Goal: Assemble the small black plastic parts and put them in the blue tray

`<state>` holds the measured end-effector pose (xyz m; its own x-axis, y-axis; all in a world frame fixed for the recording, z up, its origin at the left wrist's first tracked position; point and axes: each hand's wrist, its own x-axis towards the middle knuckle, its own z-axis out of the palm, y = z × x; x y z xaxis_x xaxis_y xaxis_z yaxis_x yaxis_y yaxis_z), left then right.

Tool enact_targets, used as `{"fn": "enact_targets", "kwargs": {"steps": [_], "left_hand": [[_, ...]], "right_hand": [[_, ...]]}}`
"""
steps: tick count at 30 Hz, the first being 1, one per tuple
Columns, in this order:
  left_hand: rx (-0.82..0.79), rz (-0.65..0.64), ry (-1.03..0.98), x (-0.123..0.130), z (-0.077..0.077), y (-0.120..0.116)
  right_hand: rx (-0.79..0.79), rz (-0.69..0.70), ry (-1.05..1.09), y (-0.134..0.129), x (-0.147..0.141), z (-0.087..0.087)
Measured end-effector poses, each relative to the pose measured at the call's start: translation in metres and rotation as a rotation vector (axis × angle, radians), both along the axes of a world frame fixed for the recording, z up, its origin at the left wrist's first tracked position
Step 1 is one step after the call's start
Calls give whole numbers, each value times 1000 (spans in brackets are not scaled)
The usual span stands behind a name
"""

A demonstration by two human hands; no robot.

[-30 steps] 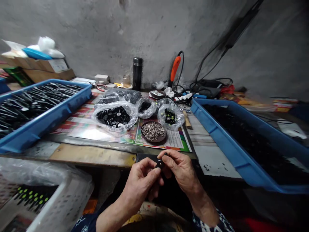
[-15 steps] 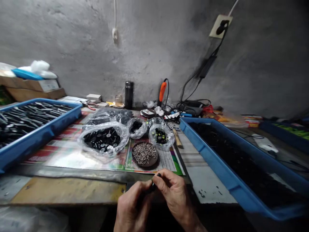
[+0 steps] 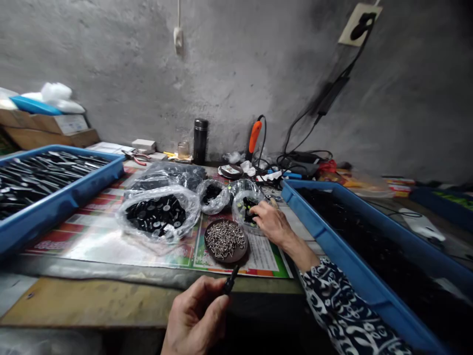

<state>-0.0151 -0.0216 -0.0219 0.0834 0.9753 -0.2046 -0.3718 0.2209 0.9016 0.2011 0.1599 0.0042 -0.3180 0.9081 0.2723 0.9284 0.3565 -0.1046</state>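
Observation:
Between the thumb and fingers of my left hand [image 3: 197,313] is a small black plastic part [image 3: 229,282] with a thin tip pointing up and away. That hand is closed on it, just off the table's front edge. My right hand [image 3: 271,222] reaches into a clear plastic bag [image 3: 240,219] of small black and yellow-green pieces. Its fingers are bent and pinched together at the pieces; whatever lies between them is hidden. Nearer to me than that bag stands a round brown dish [image 3: 242,254] of small silver screws [image 3: 223,239].
To the left are a larger bag of black disc-shaped parts [image 3: 157,214] and a blue tray [image 3: 92,180] of long black pieces. Another blue tray [image 3: 318,224] with dark parts borders my right forearm. A black flask [image 3: 200,142] and an orange-handled tool [image 3: 254,137] stand by the wall.
My right hand has left the black part and moved forward into the bag of black and yellow-green pieces. My left hand still holds the part. The view has shifted slightly.

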Motion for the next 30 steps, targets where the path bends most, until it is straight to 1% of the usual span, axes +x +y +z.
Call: {"fn": "enact_targets", "kwargs": {"steps": [5, 10, 15, 18, 20, 22, 24, 28, 30], "left_hand": [[-55, -18, -53, -4, 2, 3], [-77, -4, -88, -2, 4, 4], [-53, 24, -72, -2, 3, 4], [-41, -13, -74, -4, 1, 3], [-56, -44, -90, -6, 2, 3], [-71, -47, -116, -7, 4, 2], [-74, -46, -151, -7, 5, 0], [-81, -74, -214, -5, 8, -4], [-97, -85, -234, -4, 9, -6]], "right_hand": [[-17, -17, -150, 15, -2, -6], [-18, -30, -171, 17, -5, -10], [19, -35, -43, 18, -6, -13], [51, -49, 105, 18, -7, -10], [61, -50, 226, 13, -7, -6], [38, -27, 358, 0, -7, -2], [-22, 23, 488, -22, -8, 0], [-135, 142, 726, -81, -16, 3], [-206, 215, 952, -110, -23, 2]]}}
